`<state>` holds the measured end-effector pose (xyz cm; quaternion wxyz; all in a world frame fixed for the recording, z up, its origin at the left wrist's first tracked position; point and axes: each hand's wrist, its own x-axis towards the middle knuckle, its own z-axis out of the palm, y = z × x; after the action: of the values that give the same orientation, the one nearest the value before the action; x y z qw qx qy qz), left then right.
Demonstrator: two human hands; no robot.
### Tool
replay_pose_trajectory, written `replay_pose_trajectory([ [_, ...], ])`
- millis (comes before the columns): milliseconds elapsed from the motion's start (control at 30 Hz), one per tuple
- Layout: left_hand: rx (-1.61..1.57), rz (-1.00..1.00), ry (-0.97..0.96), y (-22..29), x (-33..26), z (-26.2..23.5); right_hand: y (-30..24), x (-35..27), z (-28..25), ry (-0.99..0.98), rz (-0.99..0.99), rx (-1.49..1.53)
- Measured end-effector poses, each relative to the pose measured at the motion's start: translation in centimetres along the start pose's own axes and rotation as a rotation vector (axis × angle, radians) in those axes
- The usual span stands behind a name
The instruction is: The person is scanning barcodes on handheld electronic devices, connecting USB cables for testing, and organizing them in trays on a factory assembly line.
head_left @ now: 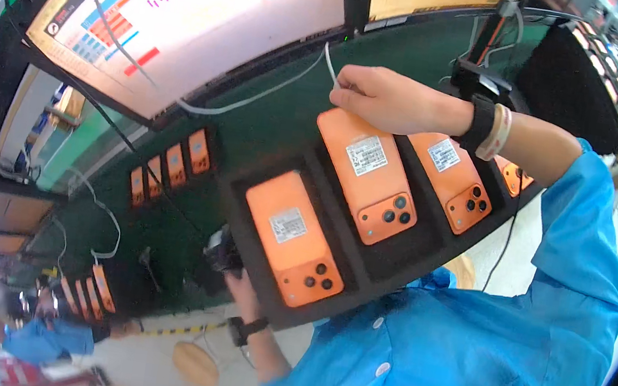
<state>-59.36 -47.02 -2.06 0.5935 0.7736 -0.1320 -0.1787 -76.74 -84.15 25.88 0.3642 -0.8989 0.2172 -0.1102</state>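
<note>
My right hand [362, 94] is closed at the end of an orange phone [353, 138], with its fingers pinched around a white charging cable [330, 66]. That phone lies face down over a black foam tray [233, 216], its camera block toward me. On its left, another orange phone [296, 201] rests in the tray, with a third orange phone [437, 181] on the right. Each bears a white label. Beyond the tray's left edge, my left hand [241, 294] is next to a small black device [222, 252]; its fingers are mostly hidden, so I cannot tell whether it grips the device.
A large monitor [214, 22] stands behind the dark green bench [254, 134]. Several small-looking orange phones [175, 164] lie farther left. A black stand [483, 79] is near my right wrist. Loose cables cross the bench. A co-worker in blue [51, 342] is at lower left.
</note>
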Motion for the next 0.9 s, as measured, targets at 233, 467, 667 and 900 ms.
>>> replay_pose_trajectory([
  [233, -0.376, -0.049, -0.155, 24.9, -13.4, -2.0, 1.7, 1.8, 0.7, -0.045, 0.044, 0.17],
  [467, -0.308, -0.276, -0.588, 30.5, -14.3, 8.2, 1.4, -1.0, -1.5, -0.289, -0.126, 0.104],
  [667, -0.321, -0.25, -0.556, 30.2, -14.4, 9.9, 1.1, -2.5, -1.9, -0.453, -0.313, -0.018],
  [900, -0.349, -0.273, -0.565, 30.4, -14.5, 10.1, 2.0, -2.6, -1.7, -0.398, -0.358, 0.022],
])
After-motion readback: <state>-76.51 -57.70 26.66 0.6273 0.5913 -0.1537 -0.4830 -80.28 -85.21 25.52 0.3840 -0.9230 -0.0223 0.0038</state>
